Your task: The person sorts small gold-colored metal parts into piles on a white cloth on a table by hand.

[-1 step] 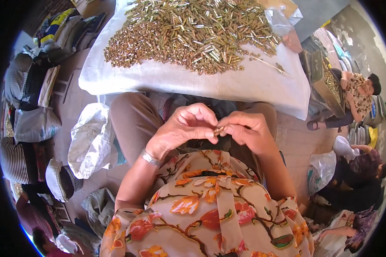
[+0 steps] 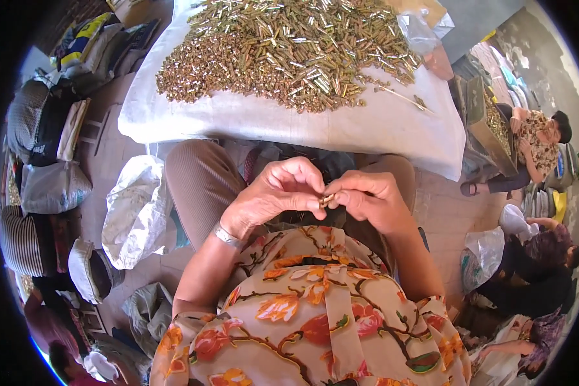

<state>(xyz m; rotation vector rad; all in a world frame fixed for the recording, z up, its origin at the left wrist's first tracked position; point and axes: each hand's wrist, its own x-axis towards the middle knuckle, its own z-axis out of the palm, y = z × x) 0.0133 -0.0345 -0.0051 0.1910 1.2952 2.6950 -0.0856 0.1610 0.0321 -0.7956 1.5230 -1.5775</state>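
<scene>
My left hand (image 2: 273, 196) and right hand (image 2: 373, 198) meet above my lap, in front of the table. Between their fingertips is a small brass-coloured metal piece (image 2: 327, 201), pinched from both sides; the fingers partly cover it. Beyond, a white cloth (image 2: 251, 122) covers the table. A wide heap of brass-coloured metal tubes (image 2: 315, 58) lies on it, with smaller, nut-like pieces (image 2: 196, 74) at its left and near edge. To the right of the heap is a thin pale stick (image 2: 402, 98).
A clear plastic bag (image 2: 419, 33) lies at the table's far right. On the floor to my left stands a white sack (image 2: 134, 212). At right, a person (image 2: 539, 141) sits by a wooden crate (image 2: 479, 125) of metal pieces. Other people and bags line both sides.
The small metal piece has shifted and tilted slightly between my fingertips. My left fingers have moved a little; the arms stay in place.
</scene>
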